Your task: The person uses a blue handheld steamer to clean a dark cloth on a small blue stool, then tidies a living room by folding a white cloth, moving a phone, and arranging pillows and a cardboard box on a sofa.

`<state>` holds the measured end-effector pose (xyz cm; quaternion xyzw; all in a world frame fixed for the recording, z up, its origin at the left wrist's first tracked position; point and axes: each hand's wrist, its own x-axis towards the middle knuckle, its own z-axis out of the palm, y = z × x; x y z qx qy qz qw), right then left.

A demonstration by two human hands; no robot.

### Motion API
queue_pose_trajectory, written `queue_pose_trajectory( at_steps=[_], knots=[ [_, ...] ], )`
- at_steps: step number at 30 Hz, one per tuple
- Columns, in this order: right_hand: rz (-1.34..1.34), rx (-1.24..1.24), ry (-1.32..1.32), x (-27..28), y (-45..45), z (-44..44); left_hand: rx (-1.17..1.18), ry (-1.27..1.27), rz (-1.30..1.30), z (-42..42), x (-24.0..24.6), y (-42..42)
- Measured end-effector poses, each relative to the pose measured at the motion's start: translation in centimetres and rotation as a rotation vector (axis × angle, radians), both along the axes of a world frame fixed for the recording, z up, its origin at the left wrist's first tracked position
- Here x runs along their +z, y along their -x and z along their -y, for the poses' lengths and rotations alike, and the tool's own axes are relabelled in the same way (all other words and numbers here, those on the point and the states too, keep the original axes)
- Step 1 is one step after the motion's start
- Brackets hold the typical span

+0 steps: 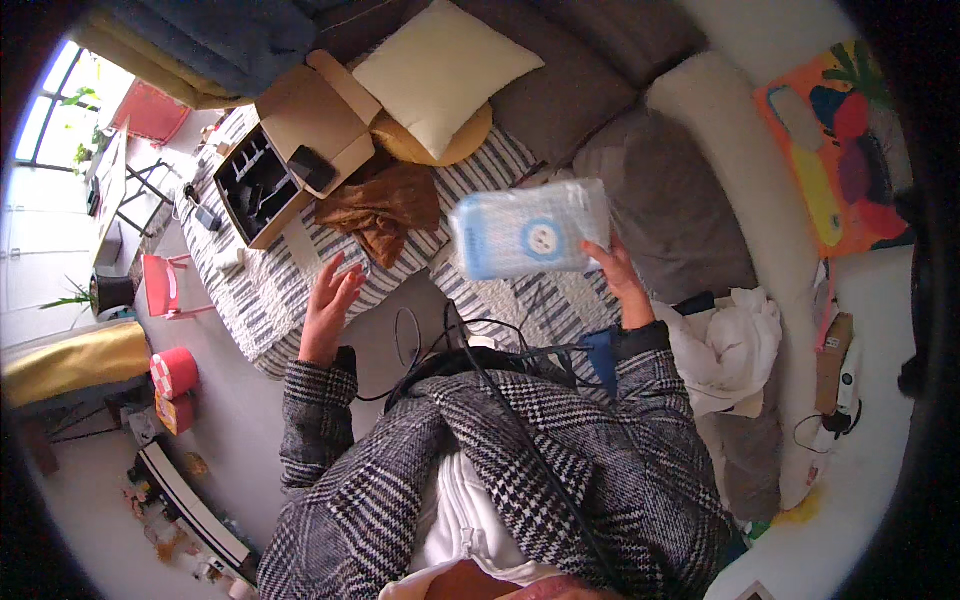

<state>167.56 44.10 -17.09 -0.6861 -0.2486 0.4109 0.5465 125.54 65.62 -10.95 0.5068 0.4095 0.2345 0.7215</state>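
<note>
My right hand (621, 279) grips the near right corner of a plastic-wrapped pack (495, 232), white and light blue with a round blue emblem. The pack is held over a striped quilted cover (510, 300) and looks slightly blurred. Nothing is in my left hand (330, 307), raised with its fingers apart over the cover's near edge. Beyond that hand lies a crumpled brown cloth (390, 206). An open cardboard box (283, 225) with a black interior stands farther off to the left, and a small black object (312, 169) rests on its flap.
Black cables (480, 337) hang across my lap. A cream pillow (450, 71) leans on the sofa behind a round tan cushion (472, 135). White fabric (731, 345) is heaped at my right. Left of the cover are a pink chair (159, 285) and a red round box (174, 373).
</note>
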Motion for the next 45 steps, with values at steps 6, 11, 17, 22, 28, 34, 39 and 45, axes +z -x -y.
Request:
queue_pose_trajectory(
  at_steps=[6,11,17,22,28,34,39,45],
  knots=[
    [0.249,0.073,0.490,0.0,-12.0,4.1,0.011,0.132,-0.140,-2.6,1.6,-5.0],
    [0.556,0.133,0.765,-3.4,-22.6,3.1,0.037,0.177,-0.265,-4.4,3.9,-10.2],
    [0.967,-0.041,0.889,-7.8,-30.0,0.0,0.201,0.083,-0.272,-6.8,4.8,-13.3],
    [0.827,-0.023,0.790,-7.6,-28.1,-2.3,0.345,0.053,-0.233,-8.2,5.8,-12.7],
    [0.704,0.117,0.681,-6.6,-24.5,-2.6,0.364,0.006,-0.146,-9.5,5.8,-10.1],
    [0.516,-0.014,0.653,-5.2,-22.8,-4.4,0.376,0.068,-0.103,-13.0,4.9,-6.3],
    [0.414,0.003,0.647,-1.3,-19.1,-8.4,0.410,0.128,-0.040,-17.4,3.9,-2.1],
    [0.177,0.030,0.610,-0.3,-12.4,-14.8,0.478,0.159,-0.042,-21.5,3.2,5.3]
  ],
)
